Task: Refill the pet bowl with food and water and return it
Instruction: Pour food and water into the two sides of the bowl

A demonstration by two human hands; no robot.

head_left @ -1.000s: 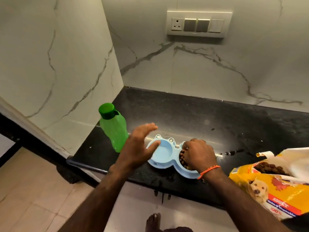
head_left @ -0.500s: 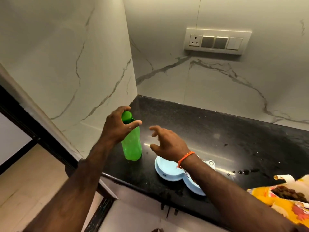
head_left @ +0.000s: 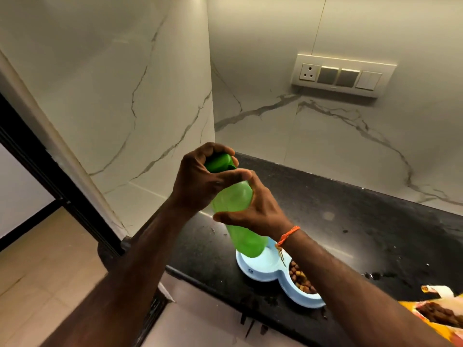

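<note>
A green water bottle point(head_left: 238, 211) is lifted off the black counter and tilted above the light blue double pet bowl point(head_left: 268, 271). My left hand point(head_left: 200, 181) grips its dark green cap point(head_left: 220, 162) from above. My right hand point(head_left: 255, 209), with an orange thread at the wrist, holds the bottle's body. The bowl's right cup holds brown kibble point(head_left: 300, 281). Its left cup is mostly hidden behind the bottle and my right wrist.
The open yellow pet food bag point(head_left: 436, 311) lies at the right edge of the counter point(head_left: 350, 221). Marble walls close the corner, with a switch panel point(head_left: 343, 75) on the back wall. Small dark spills dot the counter near the bag.
My left hand closed on the bottle's cap and lifted the bottle toward the bowl. My right hand moved from over the bowl onto the bottle's body.
</note>
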